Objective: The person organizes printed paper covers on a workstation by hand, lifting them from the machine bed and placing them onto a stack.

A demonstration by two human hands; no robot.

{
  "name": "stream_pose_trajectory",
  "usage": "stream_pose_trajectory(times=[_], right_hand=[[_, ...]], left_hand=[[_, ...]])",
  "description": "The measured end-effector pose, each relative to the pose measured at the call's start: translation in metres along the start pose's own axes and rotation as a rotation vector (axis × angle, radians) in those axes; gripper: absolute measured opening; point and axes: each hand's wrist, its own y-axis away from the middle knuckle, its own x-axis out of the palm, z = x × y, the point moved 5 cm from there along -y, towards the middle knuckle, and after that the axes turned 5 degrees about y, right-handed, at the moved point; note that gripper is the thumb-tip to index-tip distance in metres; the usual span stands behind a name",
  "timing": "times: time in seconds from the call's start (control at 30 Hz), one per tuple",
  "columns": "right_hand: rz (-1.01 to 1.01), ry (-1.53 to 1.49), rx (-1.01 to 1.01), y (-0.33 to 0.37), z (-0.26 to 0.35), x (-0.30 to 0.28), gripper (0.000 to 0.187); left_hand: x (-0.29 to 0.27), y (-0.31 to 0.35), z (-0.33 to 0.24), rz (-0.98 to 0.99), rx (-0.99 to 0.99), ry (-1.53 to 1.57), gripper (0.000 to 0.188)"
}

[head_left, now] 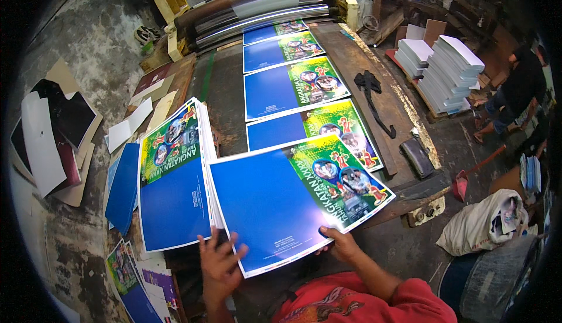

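A large printed cover sheet [257, 206], blue on one half and green-yellow with round photos on the other, is tilted in front of me. My right hand [338, 245] pinches its near edge, thumb on top and fingers underneath. Beside its near left corner, my left hand [222, 264] has its fingers spread and slightly blurred; whether they touch the sheet I cannot tell. To the left lies a stack of matching sheets [170, 217], partly under the held one. Beyond, a row of the same sheets [272, 96] runs along the dark machine bed [225, 109] to the rollers.
Metal rollers [263, 21] cross the bed's far end. A black strap [370, 91] and a dark pouch [417, 158] lie at the right. Paper stacks [453, 68], a white sack [486, 220] and another person [515, 91] are farther right. Scrap board [50, 141] lies left.
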Motion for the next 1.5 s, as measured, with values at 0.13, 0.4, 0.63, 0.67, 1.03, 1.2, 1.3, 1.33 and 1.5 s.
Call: stream_pose_trajectory(times=[0.13, 0.4, 0.63, 0.67, 1.03, 1.2, 1.3, 1.33, 1.5], right_hand=[[-0.154, -0.084, 0.095, 0.015, -0.033, -0.019, 0.025], [-0.113, 0.069, 0.205, 0.054, -0.076, -0.034, 0.041], [-0.096, -0.027, 0.085, 0.043, -0.056, -0.026, 0.047], [-0.077, -0.055, 0.076, 0.039, -0.053, -0.027, 0.049], [-0.136, -0.063, -0.09, 0.005, -0.045, -0.031, 0.039], [-0.182, -0.064, -0.167, 0.009, -0.034, -0.033, 0.061], [-0.202, -0.056, -0.207, 0.01, -0.028, -0.032, 0.074], [-0.212, -0.057, -0.22, 0.01, -0.025, -0.032, 0.074], [-0.13, -0.037, -0.095, 0.003, -0.011, -0.025, 0.06]], left_hand=[[-0.01, -0.002, 0.037, -0.216, -0.162, -0.149, 0.055], [-0.004, 0.001, 0.055, -0.375, -0.133, -0.161, 0.028], [-0.001, 0.011, 0.071, -0.458, -0.148, -0.153, 0.029], [-0.002, 0.014, 0.075, -0.463, -0.151, -0.128, 0.029], [-0.012, 0.033, 0.115, -0.37, -0.569, 0.245, 0.042], [-0.033, 0.038, 0.141, -0.913, -0.56, 1.097, 0.058], [-0.043, 0.04, 0.131, -1.105, -0.511, 0.968, 0.056], [-0.04, 0.035, 0.121, -0.966, -0.525, 0.829, 0.049], [-0.011, 0.017, 0.054, -0.457, -0.279, 0.396, 0.017]])
